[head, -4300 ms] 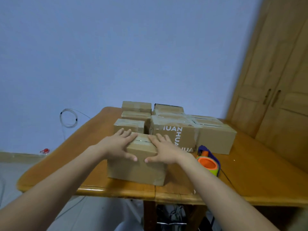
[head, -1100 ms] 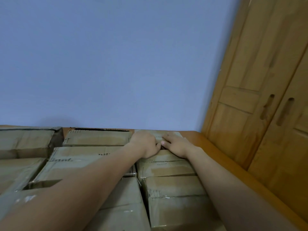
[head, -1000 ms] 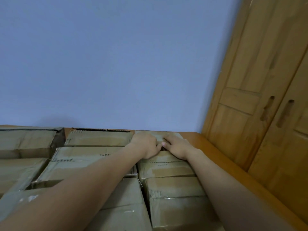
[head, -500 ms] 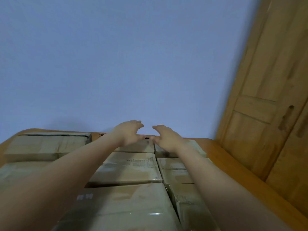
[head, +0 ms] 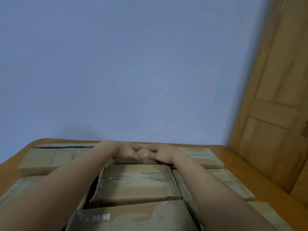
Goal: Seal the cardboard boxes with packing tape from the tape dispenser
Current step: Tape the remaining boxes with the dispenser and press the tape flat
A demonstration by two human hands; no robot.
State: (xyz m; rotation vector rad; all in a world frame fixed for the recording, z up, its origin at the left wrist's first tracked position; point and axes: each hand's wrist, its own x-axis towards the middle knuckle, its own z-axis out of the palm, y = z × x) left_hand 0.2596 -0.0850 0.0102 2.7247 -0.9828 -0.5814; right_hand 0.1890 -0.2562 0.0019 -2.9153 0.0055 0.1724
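Note:
Several taped cardboard boxes fill the wooden table (head: pixel 233 157). Both my arms reach over them to a box (head: pixel 145 158) in the far row. My left hand (head: pixel 128 151) and my right hand (head: pixel 160 153) lie side by side on its top, fingers stretched over the far edge, thumbs near each other. A larger box (head: pixel 136 182) with glossy tape sits just in front of it, and one with printed characters (head: pixel 130 217) is nearest me. The tape dispenser is out of view.
More boxes stand to the left (head: pixel 50 159) and right (head: pixel 201 157) of the one I touch. A blue wall rises behind the table. A wooden wardrobe door (head: pixel 275 105) stands close on the right.
Half a second ago both hands hovered with fingers spread above the far row; now they have come down onto the far middle box. The view has tilted slightly.

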